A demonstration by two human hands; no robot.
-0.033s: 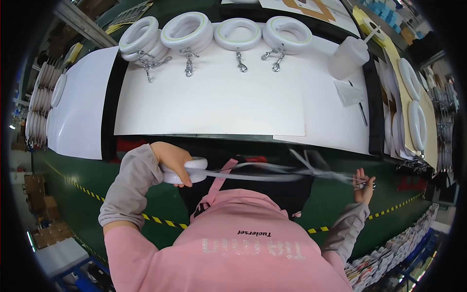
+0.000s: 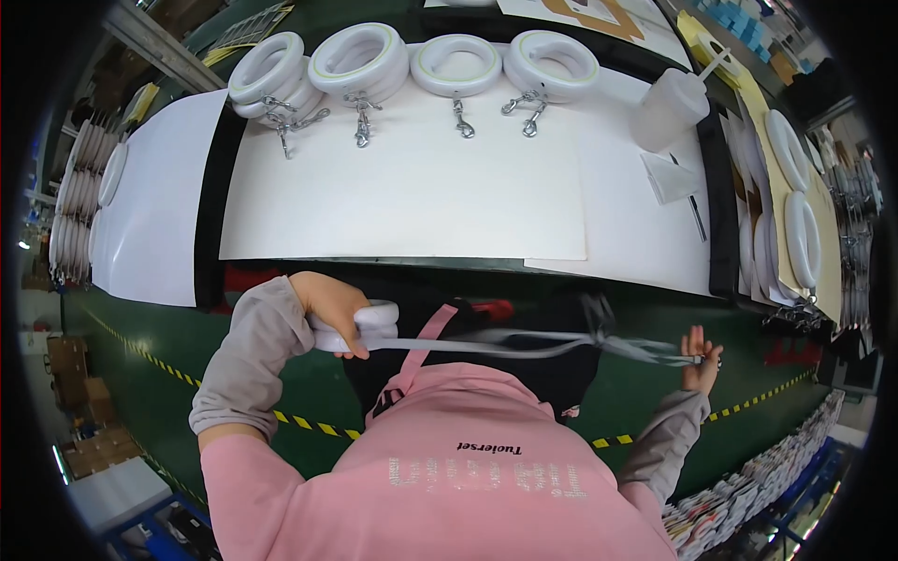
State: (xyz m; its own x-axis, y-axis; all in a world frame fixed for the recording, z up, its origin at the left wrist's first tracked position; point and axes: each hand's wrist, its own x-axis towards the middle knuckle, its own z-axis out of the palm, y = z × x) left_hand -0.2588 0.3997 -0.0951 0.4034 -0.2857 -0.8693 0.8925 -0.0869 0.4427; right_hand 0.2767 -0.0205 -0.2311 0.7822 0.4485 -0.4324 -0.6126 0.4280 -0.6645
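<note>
My left hand [image 2: 329, 309] is wrapped around a white roll [image 2: 379, 318], its thumb pressed along the near side. A pale strand [image 2: 468, 352] runs from the roll across my lap, parts into several loops and blurs around a dark knot-like crossing [image 2: 599, 323]. Its far end reaches my right hand [image 2: 700, 360], held out to the right with some fingertips raised and the strand pinched low between thumb and fingers. Whether a metal hook is in that hand is too small to tell.
On the white-topped table [image 2: 402, 206], white coiled rings [image 2: 360, 65] with metal snap hooks stand along the far edge. A white squeeze bottle [image 2: 670, 110], a folded paper [image 2: 666, 178] and a pen [image 2: 698, 220] lie at the right. More rings [image 2: 802, 241] sit beyond the black divider.
The loops of the strand between my hands have shifted and swung lower, with the blurred crossing turned darker. Both hands stay about where they were.
</note>
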